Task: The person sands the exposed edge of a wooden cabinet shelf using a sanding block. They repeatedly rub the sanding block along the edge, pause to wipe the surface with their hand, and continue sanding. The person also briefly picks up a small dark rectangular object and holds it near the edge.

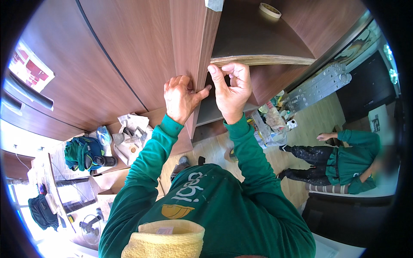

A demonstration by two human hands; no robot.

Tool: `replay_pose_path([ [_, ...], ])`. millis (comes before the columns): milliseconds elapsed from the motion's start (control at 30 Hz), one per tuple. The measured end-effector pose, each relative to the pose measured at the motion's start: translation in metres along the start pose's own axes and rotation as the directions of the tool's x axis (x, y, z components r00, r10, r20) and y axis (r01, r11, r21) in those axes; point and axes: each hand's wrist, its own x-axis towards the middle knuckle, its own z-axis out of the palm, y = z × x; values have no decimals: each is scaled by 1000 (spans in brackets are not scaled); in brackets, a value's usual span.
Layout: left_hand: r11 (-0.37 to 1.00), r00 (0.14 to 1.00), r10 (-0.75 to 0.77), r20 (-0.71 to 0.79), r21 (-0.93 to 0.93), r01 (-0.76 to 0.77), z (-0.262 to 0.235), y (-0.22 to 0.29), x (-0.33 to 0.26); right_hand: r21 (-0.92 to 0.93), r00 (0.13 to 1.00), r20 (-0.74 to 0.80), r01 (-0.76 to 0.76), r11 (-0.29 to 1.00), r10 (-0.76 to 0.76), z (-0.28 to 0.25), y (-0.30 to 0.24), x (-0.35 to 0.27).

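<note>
My left hand [180, 98] is at the front edge of an upright wood-grain cabinet panel [193, 47], its fingers curled against the face and its thumb reaching across the edge. Just right of it, my right hand [234, 90] is raised under the rough front edge of a dark shelf [258, 36]. That hand's fingers are bent in toward the thumb; anything between them is too small to make out. On top of the shelf lies a roll of tape [270, 10], toward the back.
A person in a green top [355, 157] sits at the right. Behind my right forearm are cluttered supplies [275, 120] and a speckled grey plank [318, 88]. Lower left, a bag [81, 152] and crumpled paper [131, 133] lie near a small fan [90, 228].
</note>
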Motion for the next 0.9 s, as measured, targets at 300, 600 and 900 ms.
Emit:
replay_pose_path([
  [300, 1000, 1000, -17, 19, -19, 18, 2, -2, 2, -24, 994, 93, -47, 999, 49, -5, -2, -3],
  [600, 999, 1000, -21, 2, -37, 21, 7, -3, 2, -366, 963, 39, 263, 893, -267, 1, 10, -17],
  [900, 998, 1000, -20, 17, -53, 21, 10, -1, 5, -402, 949, 129, 316, 859, -289, -16, 7, -3],
])
